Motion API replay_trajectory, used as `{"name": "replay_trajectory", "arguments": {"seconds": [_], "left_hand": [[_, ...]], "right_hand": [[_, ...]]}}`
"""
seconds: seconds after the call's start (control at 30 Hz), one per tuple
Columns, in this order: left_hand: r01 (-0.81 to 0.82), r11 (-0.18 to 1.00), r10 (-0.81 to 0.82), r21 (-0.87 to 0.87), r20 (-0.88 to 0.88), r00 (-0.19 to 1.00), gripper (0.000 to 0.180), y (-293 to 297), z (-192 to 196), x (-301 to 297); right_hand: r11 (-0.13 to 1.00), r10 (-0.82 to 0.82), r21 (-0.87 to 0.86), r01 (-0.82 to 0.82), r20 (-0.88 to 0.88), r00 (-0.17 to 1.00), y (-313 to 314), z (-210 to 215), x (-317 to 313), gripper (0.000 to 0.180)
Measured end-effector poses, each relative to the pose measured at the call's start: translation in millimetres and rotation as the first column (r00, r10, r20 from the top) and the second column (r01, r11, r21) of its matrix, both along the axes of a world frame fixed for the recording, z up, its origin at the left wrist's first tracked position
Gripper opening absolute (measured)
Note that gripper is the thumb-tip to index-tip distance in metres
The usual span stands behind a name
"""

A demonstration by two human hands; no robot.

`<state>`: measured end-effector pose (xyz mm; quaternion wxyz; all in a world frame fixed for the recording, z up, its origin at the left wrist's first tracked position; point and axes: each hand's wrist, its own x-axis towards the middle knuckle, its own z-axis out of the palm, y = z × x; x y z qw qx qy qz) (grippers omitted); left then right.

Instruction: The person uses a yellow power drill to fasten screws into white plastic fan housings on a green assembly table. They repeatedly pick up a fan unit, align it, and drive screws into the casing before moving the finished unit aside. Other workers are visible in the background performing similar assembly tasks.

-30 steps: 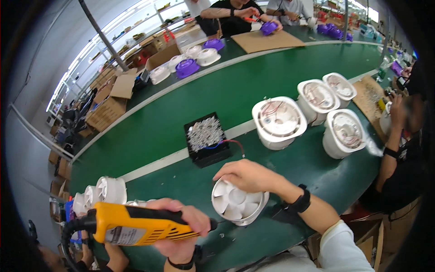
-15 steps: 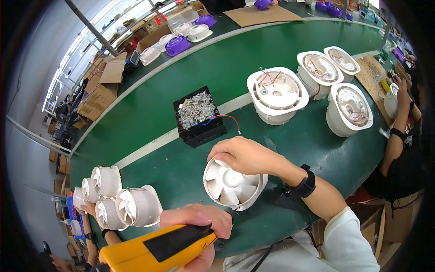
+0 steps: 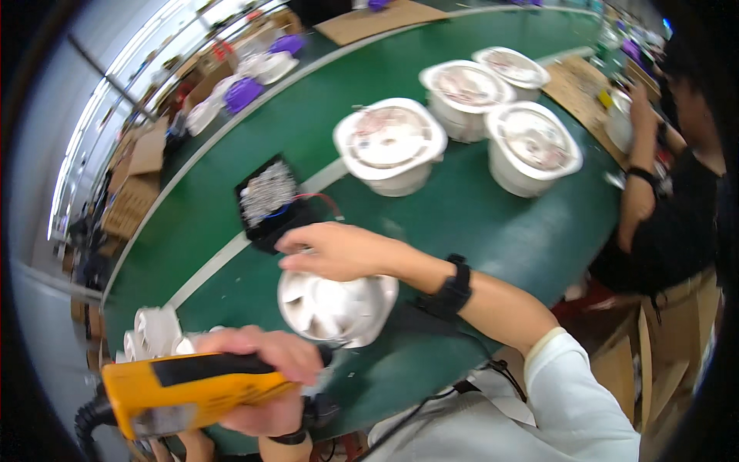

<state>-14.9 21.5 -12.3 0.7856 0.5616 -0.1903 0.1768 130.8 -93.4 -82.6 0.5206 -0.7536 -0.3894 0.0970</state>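
A yellow and black power tool [image 3: 196, 389], likely an electric screwdriver, is gripped in my left hand [image 3: 265, 377]. Its dark front end reaches toward the near rim of a white fan housing [image 3: 331, 308] with white blades facing up. Over the far-left rim of that housing is my right hand [image 3: 327, 250], its fingers partly apart and blurred; I see nothing held in them. Just beyond those fingers stands a black box [image 3: 250, 192] heaped with small silvery screws [image 3: 268, 191], a red and blue wire lying across it.
Several white housings [image 3: 389, 142] with wires stand on the green table [image 3: 431, 231] to the right. More fan units [image 3: 158, 331] are at the left. A co-worker's hand [image 3: 643, 115] holds a white part at the right. Cardboard [image 3: 377, 21] lies at the back.
The whole view has shifted, with table things now further left. My right hand has lifted slightly off the housing's rim toward the black box. The tool has tilted nearer level, drawing back left.
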Motion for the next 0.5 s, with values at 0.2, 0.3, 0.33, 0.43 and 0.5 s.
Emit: {"name": "replay_trajectory", "arguments": {"seconds": [0.2,0.3,0.33,0.43,0.5], "left_hand": [[0.018,0.990,-0.031,0.139,0.089,0.996,0.066,6.3,0.1,-6.4],[-0.038,0.976,0.017,0.214,0.095,0.995,0.066,6.2,2.7,-12.2],[-0.053,0.970,0.029,0.238,0.102,0.994,0.065,4.6,3.4,-12.9],[-0.044,0.947,0.010,0.318,0.108,0.994,0.065,8.1,2.6,-10.1],[-0.076,0.933,0.039,0.351,0.112,0.993,0.067,10.8,3.0,-8.8]], "right_hand": [[0.943,-0.177,0.275,0.187,-0.060,0.982,-76.7,52.6,-33.5,0.032],[0.896,-0.122,0.406,0.177,-0.159,0.980,-115.2,45.9,-64.7,0.030],[0.876,-0.101,0.450,0.175,-0.184,0.978,-126.9,40.3,-75.6,0.030],[0.894,-0.148,0.390,0.220,-0.206,0.967,-155.3,15.7,-96.9,0.029],[0.897,-0.165,0.375,0.232,-0.204,0.965,-175.6,5.7,-107.7,0.031]]}}
